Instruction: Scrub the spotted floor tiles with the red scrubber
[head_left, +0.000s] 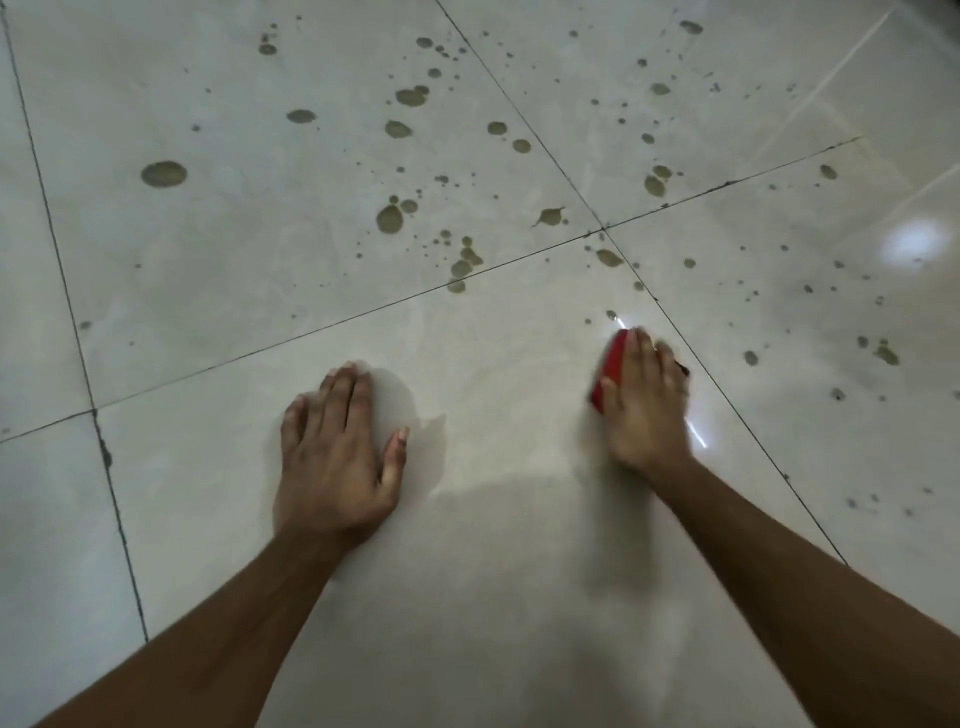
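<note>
Red scrubber (612, 370) under the right hand (645, 410), pressed onto the pale glossy floor tiles (493, 519) just left of a dark grout line (737, 410); only its red left edge shows, the rest is covered by the hand. Right grip: clenched over the scrubber, fingers laid along its top, thumb against the red side; this hand is slightly blurred. Left hand (337, 457): flat on the same tile, palm down, fingers together and thumb spread, grasping nothing. Olive-brown spots (163, 173) of many sizes are scattered over the tiles beyond the hands and to the right; the tile beneath both hands is nearly spotless. A bright light reflection (917, 244) lies on the floor at right. No brand, label or writing can be read anywhere
</note>
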